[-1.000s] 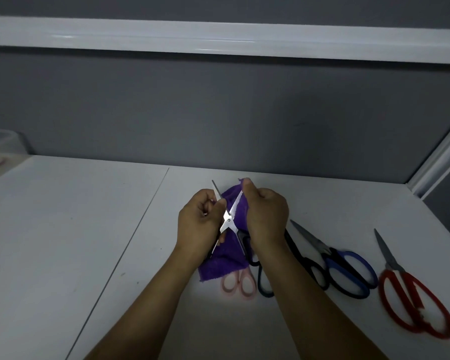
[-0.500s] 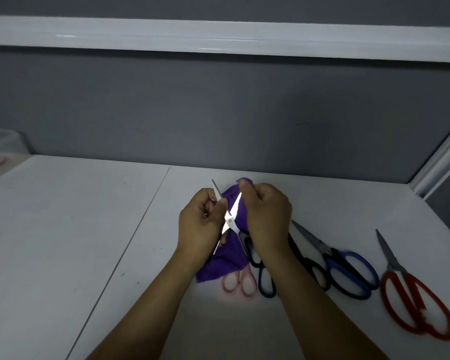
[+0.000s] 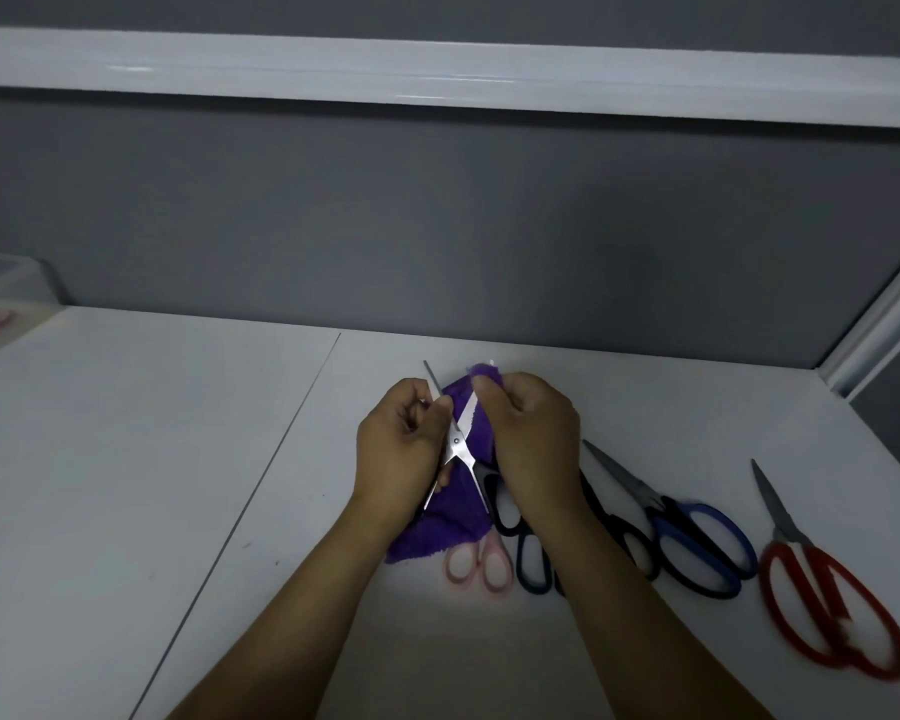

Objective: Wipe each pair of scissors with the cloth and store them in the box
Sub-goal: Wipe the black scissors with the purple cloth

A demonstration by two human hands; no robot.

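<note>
Two surfaces fill the view: white tabletop [image 3: 126, 459], grey wall [image 3: 437, 226] behind. Mid-tabletop, left hand [image 3: 401, 452] fingers [image 3: 418, 407] grip open scissors [image 3: 458, 443]; right hand [image 3: 536, 444] fingers [image 3: 492, 394] pinch purple cloth [image 3: 450, 527] round one blade. Clear box [image 3: 6, 283] sits at far-left corner.

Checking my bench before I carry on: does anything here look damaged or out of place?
Mostly tidy. The red scissors at the far right show a pale patch where the handles cross, possibly worn wrapping; too blurry to be sure. The cloth hides the blades of the pink scissors.
</note>
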